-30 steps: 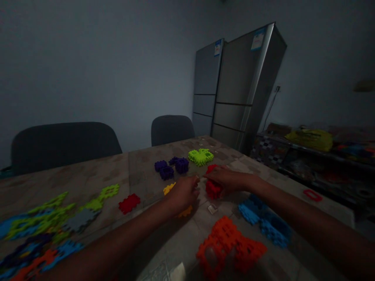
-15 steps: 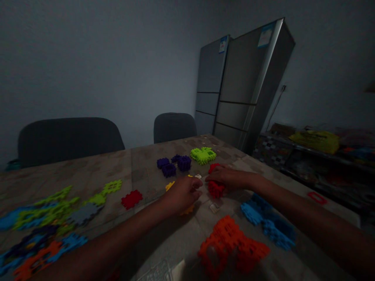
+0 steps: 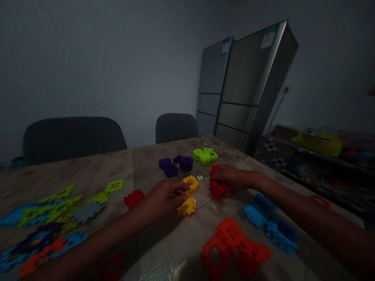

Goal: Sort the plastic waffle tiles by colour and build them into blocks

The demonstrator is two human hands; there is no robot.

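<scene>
My left hand (image 3: 166, 196) is at the yellow toothed building pieces (image 3: 187, 207), its thumb and fingers closed on their left side. Part of the yellow is hidden behind the fingers. To the right, my right hand (image 3: 230, 175) bends over a red block of toothed building pieces (image 3: 218, 189), fingers wrapped down over its top and far side. The red block rests on the table. Near the hands lie purple blocks (image 3: 186, 164) and a lime green block (image 3: 204, 156), both farther back. A flat red square piece (image 3: 134, 198) lies beside my left wrist.
Orange joined pieces (image 3: 231, 242) and blue joined pieces (image 3: 281, 236) lie on the table (image 3: 152, 253) near my right forearm. Loose lime, blue, grey and orange pieces (image 3: 55, 210) spread across the left. Chairs (image 3: 76, 134) stand beyond the far edge; a fridge (image 3: 240, 86) stands behind.
My left hand has drawn back to the left, uncovering more of the yellow pieces. The right hand stays on the red block. The view has shifted slightly.
</scene>
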